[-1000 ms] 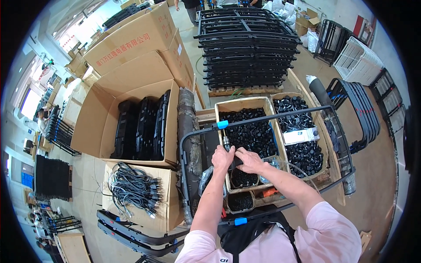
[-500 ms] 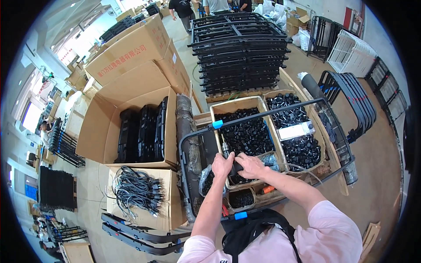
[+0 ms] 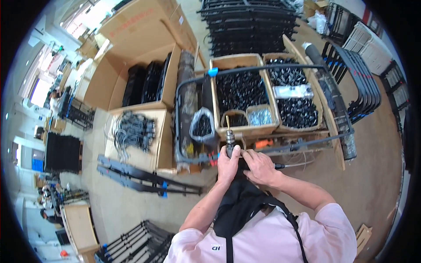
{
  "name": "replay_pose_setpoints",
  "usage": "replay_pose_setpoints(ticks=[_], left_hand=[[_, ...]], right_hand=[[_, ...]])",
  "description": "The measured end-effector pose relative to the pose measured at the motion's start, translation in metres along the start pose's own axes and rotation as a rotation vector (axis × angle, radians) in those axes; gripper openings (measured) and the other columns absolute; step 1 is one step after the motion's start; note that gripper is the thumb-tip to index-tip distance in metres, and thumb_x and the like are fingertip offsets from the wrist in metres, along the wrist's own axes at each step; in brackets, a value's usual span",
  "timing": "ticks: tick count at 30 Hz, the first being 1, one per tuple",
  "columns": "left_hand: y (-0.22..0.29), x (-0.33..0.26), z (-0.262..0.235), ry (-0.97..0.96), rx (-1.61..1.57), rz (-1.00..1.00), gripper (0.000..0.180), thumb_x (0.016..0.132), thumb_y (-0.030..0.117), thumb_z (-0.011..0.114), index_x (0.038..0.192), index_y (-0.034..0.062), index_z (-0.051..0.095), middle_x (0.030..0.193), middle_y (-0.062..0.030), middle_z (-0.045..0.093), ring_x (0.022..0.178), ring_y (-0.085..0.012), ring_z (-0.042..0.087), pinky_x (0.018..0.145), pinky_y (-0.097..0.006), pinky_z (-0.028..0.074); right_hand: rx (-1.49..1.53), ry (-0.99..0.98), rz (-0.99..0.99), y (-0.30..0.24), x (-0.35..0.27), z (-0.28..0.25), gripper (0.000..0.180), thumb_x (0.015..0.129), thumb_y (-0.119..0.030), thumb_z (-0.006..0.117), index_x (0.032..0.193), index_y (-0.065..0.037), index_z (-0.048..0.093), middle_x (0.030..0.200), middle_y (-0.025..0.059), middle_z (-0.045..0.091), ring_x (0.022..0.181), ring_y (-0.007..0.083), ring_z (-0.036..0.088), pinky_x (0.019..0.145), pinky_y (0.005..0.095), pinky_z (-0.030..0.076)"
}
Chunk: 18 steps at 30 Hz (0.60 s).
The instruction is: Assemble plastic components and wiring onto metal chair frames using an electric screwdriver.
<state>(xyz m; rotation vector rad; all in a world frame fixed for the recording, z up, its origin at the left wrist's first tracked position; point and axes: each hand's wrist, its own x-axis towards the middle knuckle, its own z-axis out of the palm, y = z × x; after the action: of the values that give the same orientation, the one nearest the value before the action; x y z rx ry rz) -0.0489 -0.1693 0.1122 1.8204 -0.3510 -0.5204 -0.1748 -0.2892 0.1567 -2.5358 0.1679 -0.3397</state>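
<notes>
Head view: both hands (image 3: pixel 245 164) on drill (image 3: pixel 230 140)

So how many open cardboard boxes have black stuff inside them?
4: a big box of flat black parts at upper left, a box of cables below it, and two boxes of small parts, one in the middle and one to its right. Others may be hidden.

Left hand (image 3: pixel 229 163) and right hand (image 3: pixel 258 165) clasp a power drill (image 3: pixel 230 141), bit up, before cardboard boxes of black parts (image 3: pixel 240 90).

Both hands close together before the chest: left hand (image 3: pixel 228 161) clenched, right hand (image 3: pixel 258 165) curled
</notes>
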Motion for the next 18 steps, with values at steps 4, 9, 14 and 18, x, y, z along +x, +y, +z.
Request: replay_pose_setpoints(ticks=[4,9,14,18], left_hand=[[-0.029,-0.079,-0.012,0.032,-0.057,-0.027,0.034,0.105,0.035,0.067,0.108,0.0023,0.060,0.093,-0.0039,0.063,0.087,-0.0129,0.056,0.079,-0.033,0.050],[-0.078,-0.140,-0.029,0.105,0.019,-0.158,0.034,0.106,0.034,0.066,0.097,0.0015,0.062,0.084,-0.0045,0.062,0.081,-0.0142,0.056,0.074,-0.036,0.049],[-0.147,-0.141,-0.041,0.159,0.016,-0.186,0.038,0.105,0.037,0.067,0.097,0.0005,0.062,0.084,-0.0078,0.064,0.079,-0.0163,0.056,0.074,-0.037,0.049],[-0.132,-0.126,-0.050,0.099,0.098,-0.231,0.043,0.105,0.043,0.066,0.100,0.0000,0.063,0.087,-0.0108,0.066,0.081,-0.0196,0.058,0.076,-0.039,0.050]], right_hand=[[0.038,-0.111,-0.019,-0.014,-0.062,0.039,0.077,0.075,-0.019,0.084,0.143,-0.003,0.052,0.112,0.0192,0.063,0.097,0.0395,0.068,0.085,0.0478,0.055],[0.128,-0.284,-0.067,-0.021,-0.112,0.094,0.079,0.074,-0.021,0.083,0.143,-0.001,0.050,0.114,0.0187,0.065,0.101,0.0395,0.068,0.088,0.0488,0.056],[0.115,-0.381,0.033,-0.036,-0.118,0.128,0.077,0.076,-0.025,0.082,0.141,0.000,0.051,0.116,0.0211,0.066,0.104,0.0421,0.069,0.091,0.0502,0.057],[0.105,-0.348,0.092,-0.033,-0.110,0.147,0.077,0.077,-0.027,0.081,0.142,0.000,0.050,0.117,0.0239,0.068,0.105,0.0435,0.069,0.093,0.0508,0.056]])
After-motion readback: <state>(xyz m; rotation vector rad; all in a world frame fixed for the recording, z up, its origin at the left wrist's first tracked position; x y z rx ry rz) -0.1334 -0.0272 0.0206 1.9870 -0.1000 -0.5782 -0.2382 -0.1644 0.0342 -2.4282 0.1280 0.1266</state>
